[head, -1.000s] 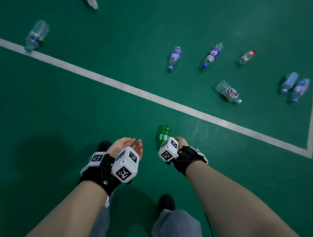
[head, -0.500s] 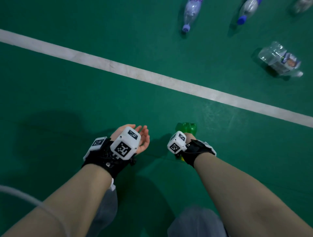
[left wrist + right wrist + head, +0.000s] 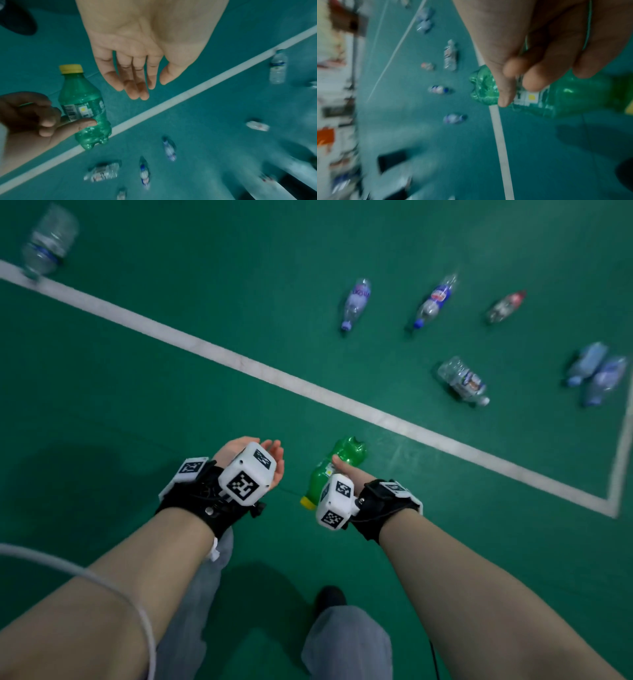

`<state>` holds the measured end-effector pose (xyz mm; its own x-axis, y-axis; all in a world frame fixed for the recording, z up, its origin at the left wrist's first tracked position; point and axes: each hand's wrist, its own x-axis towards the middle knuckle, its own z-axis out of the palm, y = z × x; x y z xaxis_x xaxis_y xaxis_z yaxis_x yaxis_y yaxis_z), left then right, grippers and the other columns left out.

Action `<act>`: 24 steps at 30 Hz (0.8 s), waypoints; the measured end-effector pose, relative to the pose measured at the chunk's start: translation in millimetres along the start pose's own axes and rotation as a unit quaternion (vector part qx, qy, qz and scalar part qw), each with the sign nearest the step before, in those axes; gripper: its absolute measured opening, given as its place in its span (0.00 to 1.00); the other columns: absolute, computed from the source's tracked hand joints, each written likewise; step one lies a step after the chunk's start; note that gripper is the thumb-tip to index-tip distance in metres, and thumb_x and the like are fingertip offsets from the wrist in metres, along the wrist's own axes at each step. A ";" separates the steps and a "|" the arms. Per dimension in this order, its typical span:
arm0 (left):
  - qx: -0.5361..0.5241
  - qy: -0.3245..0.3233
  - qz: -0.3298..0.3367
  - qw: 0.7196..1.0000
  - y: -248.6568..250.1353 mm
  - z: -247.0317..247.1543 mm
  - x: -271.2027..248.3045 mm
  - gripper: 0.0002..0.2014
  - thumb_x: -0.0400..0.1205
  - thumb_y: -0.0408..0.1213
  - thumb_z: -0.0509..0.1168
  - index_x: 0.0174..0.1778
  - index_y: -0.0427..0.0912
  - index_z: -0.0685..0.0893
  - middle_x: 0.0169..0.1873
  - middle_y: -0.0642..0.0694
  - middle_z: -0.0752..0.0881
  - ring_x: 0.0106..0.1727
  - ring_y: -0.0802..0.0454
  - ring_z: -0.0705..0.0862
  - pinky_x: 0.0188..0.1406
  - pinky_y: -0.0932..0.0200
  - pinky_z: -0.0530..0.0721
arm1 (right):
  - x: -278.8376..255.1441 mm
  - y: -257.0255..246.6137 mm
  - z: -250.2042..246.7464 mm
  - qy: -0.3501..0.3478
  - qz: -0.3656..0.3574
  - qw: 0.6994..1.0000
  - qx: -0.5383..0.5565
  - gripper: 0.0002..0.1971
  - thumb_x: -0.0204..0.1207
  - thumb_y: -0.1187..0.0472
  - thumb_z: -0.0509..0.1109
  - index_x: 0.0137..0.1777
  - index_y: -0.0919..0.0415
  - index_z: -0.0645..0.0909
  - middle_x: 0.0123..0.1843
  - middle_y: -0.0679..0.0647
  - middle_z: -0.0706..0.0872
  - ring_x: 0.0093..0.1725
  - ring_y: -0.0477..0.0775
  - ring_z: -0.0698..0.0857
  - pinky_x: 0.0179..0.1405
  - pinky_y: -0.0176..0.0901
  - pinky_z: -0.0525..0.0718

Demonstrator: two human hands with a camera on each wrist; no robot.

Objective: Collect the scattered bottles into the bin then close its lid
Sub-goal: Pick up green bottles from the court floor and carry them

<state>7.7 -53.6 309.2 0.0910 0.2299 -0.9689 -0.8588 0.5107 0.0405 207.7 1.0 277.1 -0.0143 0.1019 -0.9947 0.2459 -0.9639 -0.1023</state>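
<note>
The right hand (image 3: 344, 472) grasps one green bottle (image 3: 337, 465) with a yellow cap, fingers and thumb wrapped round its labelled middle, held above the green floor (image 3: 171, 412) on the near side of the white line (image 3: 308, 388). The left hand (image 3: 253, 455) is released, palm up, fingers straight and holding nothing, just beside that bottle. Beyond the white line six bottles lie on their sides: a purple-labelled bottle (image 3: 356, 302), a blue-capped bottle (image 3: 433, 301), a red-capped bottle (image 3: 505, 306), a crumpled clear bottle (image 3: 462, 380) and two pale blue bottles (image 3: 597, 371) touching each other; a seventh, a clear water bottle (image 3: 48, 244), lies with its cap end on the line.
</note>
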 end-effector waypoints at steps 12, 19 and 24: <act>-0.121 -0.006 0.214 0.969 -29.7 -134.1 -326.9 0.07 0.85 0.36 0.55 0.44 0.40 0.77 0.37 0.46 0.84 0.30 0.52 0.84 0.28 0.62 0.82 | -394.6 51.1 165.7 -0.117 -0.085 0.960 -0.240 0.30 0.76 0.45 0.70 0.64 0.71 0.72 0.32 0.64 0.87 0.27 0.60 0.89 0.16 0.43 0.83; -0.162 0.150 0.298 0.929 -68.1 -339.5 -451.1 0.07 0.84 0.33 0.57 0.41 0.41 0.78 0.23 0.49 0.87 0.35 0.52 0.80 0.37 0.60 0.75 | -493.3 192.0 323.6 -0.147 -0.083 0.894 -0.415 0.33 0.81 0.46 0.64 0.78 0.68 0.64 0.78 0.64 0.71 0.74 0.64 0.75 0.28 0.49 0.77; -0.258 0.192 0.309 0.895 -91.4 -507.7 -505.5 0.05 0.82 0.31 0.58 0.43 0.40 0.79 0.32 0.47 0.86 0.34 0.52 0.80 0.35 0.60 0.76 | -503.5 290.8 448.6 -0.130 -0.104 0.869 -0.467 0.33 0.80 0.46 0.66 0.78 0.66 0.65 0.60 0.67 0.84 0.30 0.61 0.86 0.12 0.42 0.80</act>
<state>-215.8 -637.2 671.5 -0.5759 -0.0152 -0.8174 -0.8135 -0.0884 0.5748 -148.4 -441.0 743.1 -0.3406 0.0734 -0.9373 0.8888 -0.2999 -0.3465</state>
